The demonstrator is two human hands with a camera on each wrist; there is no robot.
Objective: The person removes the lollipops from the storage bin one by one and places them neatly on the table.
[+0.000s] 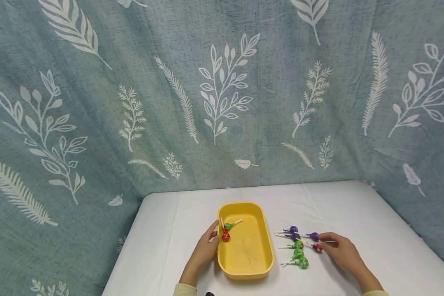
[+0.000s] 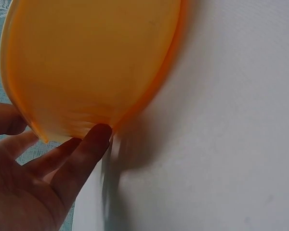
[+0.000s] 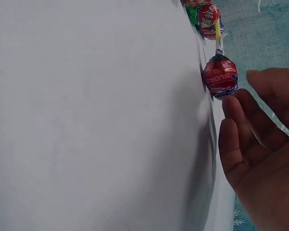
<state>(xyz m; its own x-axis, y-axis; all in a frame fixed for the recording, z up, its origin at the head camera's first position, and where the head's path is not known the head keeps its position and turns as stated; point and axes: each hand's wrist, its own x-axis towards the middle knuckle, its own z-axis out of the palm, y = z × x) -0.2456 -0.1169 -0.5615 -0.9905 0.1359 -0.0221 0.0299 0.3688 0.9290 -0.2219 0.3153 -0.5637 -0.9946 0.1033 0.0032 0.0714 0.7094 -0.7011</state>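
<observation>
White tabletop [image 1: 355, 205] carries a yellow tray [image 1: 259, 269]; the left hand [image 1: 206, 248] touches its rim, fingers relaxed. Right hand [image 1: 341, 249], fingers loose, reaches the red lollipop [image 1: 317, 248] beside it; pinching the stick cleanly would probably avoid disturbing neighbouring lollipops [image 1: 297, 250].
</observation>
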